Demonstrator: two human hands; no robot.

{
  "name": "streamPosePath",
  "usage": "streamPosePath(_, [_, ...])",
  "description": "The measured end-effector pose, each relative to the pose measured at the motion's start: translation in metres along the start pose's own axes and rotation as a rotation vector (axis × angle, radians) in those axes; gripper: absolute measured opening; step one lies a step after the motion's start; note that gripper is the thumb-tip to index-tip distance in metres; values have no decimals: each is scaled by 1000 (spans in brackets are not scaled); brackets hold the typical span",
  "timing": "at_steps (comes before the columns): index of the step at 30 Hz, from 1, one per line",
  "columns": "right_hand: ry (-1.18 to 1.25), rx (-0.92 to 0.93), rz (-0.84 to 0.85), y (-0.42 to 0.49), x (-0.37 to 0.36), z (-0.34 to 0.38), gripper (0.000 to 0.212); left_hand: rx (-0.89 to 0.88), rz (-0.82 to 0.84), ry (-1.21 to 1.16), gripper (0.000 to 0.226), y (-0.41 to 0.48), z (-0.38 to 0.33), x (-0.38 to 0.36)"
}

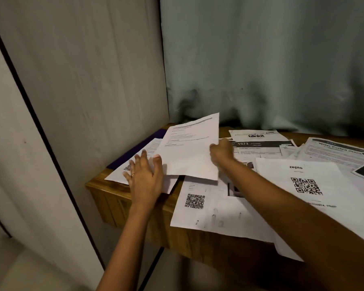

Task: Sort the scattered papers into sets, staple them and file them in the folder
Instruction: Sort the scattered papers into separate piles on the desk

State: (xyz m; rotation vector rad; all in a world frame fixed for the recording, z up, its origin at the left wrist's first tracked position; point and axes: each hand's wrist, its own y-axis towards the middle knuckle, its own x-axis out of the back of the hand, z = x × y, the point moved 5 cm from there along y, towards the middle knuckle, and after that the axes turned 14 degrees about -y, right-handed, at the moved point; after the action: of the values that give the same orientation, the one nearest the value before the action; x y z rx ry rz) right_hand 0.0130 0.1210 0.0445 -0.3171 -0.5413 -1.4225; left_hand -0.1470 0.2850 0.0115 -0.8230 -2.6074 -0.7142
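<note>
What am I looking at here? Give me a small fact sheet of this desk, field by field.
setting: wooden table in a corner, curtain behind
left hand: flat, fingers straight, resting on the left papers near the table's corner
right hand: grips the right edge of a printed sheet, which is lifted and tilted above the others
purple folder: partly covered by the left papers
loose papers: zepto sheet and blinkit sheet, with more overlapping them
stapler: none visible
</note>
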Motion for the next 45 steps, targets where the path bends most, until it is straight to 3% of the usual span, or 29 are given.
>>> streamPosePath(5, [-132,-35,85,-15,-51,12,34,-22,103,180,81,0,27,5])
streamPosePath(13, [-448,-18,163,-23,-78,13,38,-179,250,357,82,-5,24,-10])
streamPosePath(21, [-473,32,201,-29,-65,15,39,-147,262,607,84,-1,17,-11])
streamPosePath(25, [-377,109,126,-30,-26,14,33,-155,208,524,84,-8,-10,-15])
streamPosePath(29, [-325,140,51,-31,24,-5,25,-257,259,339,86,-37,-53,-41])
streamPosePath(34, [-321,157,-45,-42,97,-45,28,-343,361,234,64,-84,-108,-89])
streamPosePath(41, [-469,201,-161,-62,200,-131,30,-472,510,213,61,-161,-170,-169])
streamPosePath(45, [-659,135,-219,-62,259,-182,40,-392,695,321,70,-195,-182,-210])
